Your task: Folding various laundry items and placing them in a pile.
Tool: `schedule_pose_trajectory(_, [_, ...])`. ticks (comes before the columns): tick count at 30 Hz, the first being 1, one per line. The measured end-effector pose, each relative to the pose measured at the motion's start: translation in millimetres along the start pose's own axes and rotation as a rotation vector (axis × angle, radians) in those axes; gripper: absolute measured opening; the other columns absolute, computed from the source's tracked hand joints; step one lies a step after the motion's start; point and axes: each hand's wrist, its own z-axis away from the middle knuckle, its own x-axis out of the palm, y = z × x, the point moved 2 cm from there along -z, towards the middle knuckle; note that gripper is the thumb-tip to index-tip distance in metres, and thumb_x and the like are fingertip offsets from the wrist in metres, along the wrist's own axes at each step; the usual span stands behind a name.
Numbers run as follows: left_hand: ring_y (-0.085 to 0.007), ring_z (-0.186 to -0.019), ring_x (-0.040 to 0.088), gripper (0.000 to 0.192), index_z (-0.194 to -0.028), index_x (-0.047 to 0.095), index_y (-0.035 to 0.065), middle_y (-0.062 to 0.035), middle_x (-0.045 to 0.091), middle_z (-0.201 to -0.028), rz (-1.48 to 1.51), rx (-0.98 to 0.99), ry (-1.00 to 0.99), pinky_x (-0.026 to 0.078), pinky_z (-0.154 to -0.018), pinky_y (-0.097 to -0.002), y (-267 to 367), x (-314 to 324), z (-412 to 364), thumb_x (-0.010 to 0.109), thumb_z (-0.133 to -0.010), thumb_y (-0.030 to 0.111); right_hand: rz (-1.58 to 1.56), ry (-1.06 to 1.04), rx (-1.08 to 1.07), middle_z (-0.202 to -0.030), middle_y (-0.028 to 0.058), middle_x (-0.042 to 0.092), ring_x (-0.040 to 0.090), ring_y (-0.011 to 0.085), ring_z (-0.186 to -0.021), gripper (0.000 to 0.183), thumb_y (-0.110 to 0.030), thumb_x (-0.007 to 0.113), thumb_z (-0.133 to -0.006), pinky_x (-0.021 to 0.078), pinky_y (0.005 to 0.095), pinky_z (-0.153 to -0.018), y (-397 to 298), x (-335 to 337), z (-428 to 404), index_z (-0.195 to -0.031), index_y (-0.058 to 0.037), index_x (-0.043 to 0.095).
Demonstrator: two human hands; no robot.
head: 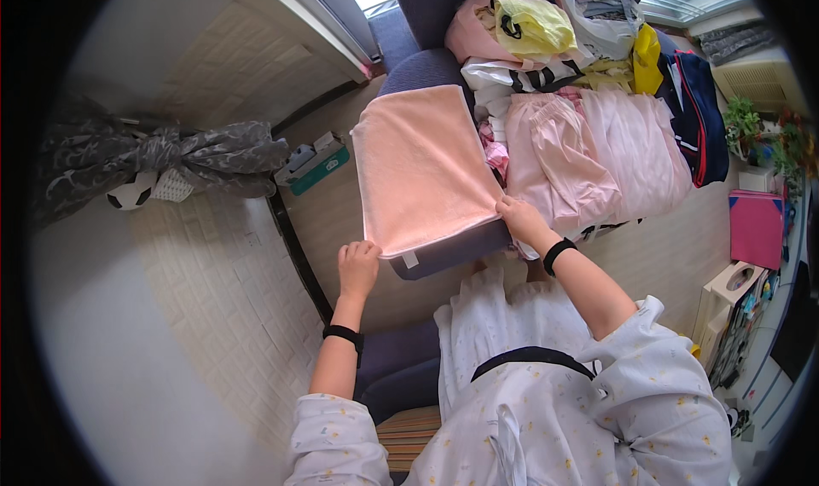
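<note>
A peach-coloured plush towel (425,166) with a pale edge lies spread over a dark blue cushioned seat (457,252). My left hand (359,267) pinches its near left corner, and a small white tag (410,259) hangs from the near edge beside it. At the near right corner, my right hand (523,219) grips the cloth between thumb and fingers. The near edge runs fairly straight between both hands. Right of the towel lie folded pale pink trousers (563,160) and a sheer pale pink garment (636,153).
Behind the towel stand a pink bag (470,29) of clothes and a white plastic bag (617,35) of clothes. Navy garments (697,115) lie at the far right. A teal box (320,171) sits on the floor by the left wall. A tied grey curtain (166,150) hangs left.
</note>
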Motion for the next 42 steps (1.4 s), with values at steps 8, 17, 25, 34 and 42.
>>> schedule_pose_trajectory(8, [-0.0218, -0.087, 0.055, 0.013, -0.078, 0.065, 0.0122, -0.0017, 0.060, -0.086, -0.019, 0.042, -0.227, 0.040, -0.081, -0.0378, 13.1, 23.5, 12.4, 0.058, -0.071, 0.004, 0.076, -0.181, 0.058, -0.099, 0.0170, 0.061, 0.065, 0.0327, -0.085, 0.020, 0.001, 0.061, -0.070, 0.0529, 0.0413, -0.071, 5.0, 21.2, 21.9, -0.090, -0.0029, 0.057])
schedule_pose_trajectory(17, [-0.0236, -0.091, 0.056, 0.010, -0.080, 0.067, 0.0127, -0.0034, 0.060, -0.085, -0.207, -0.036, -0.387, 0.040, -0.080, -0.0395, 15.9, 33.8, 10.5, 0.063, -0.072, 0.007, 0.173, -0.436, 0.007, -0.096, 0.0142, 0.063, 0.064, 0.0314, -0.089, 0.023, -0.010, 0.066, -0.074, 0.0525, 0.0418, -0.076, 5.1, 45.2, 18.7, -0.095, -0.0042, 0.058])
schedule_pose_trajectory(25, [-0.0274, -0.114, 0.051, 0.037, -0.111, 0.062, 0.0127, -0.0083, 0.057, -0.121, 0.135, -0.334, -0.351, 0.039, -0.095, -0.0424, 23.4, 9.1, -26.2, 0.065, -0.080, 0.031, 0.067, -0.356, -0.005, -0.105, 0.0163, 0.061, 0.061, 0.0335, -0.093, 0.033, -0.017, 0.061, -0.081, 0.0501, 0.0423, -0.077, -36.2, -3.4, -59.9, -0.112, -0.0046, 0.056])
schedule_pose_trajectory(34, [-0.0328, -0.141, 0.010, 0.081, -0.146, 0.026, 0.0202, -0.0108, 0.015, -0.153, -0.018, -0.217, 0.045, 0.009, -0.114, -0.0491, 38.1, 79.8, -42.4, 0.062, -0.079, 0.049, -0.013, 0.280, 0.045, -0.148, 0.0215, 0.021, 0.022, 0.0428, -0.134, 0.067, -0.034, 0.055, -0.088, 0.0212, 0.0474, -0.109, -61.6, 42.8, -140.1, -0.142, -0.0077, 0.028])
schedule_pose_trajectory(42, [-0.0317, -0.142, 0.007, 0.084, -0.147, 0.025, 0.0248, -0.0091, 0.015, -0.154, -0.104, -0.252, 0.033, 0.007, -0.114, -0.0509, 32.9, 111.6, -34.5, 0.060, -0.077, 0.056, -0.002, 0.316, 0.222, -0.153, 0.0206, 0.007, 0.005, 0.0427, -0.139, 0.078, -0.042, 0.052, -0.090, 0.0083, 0.0496, -0.113, -6.3, 72.6, -146.4, -0.147, -0.0055, 0.013])
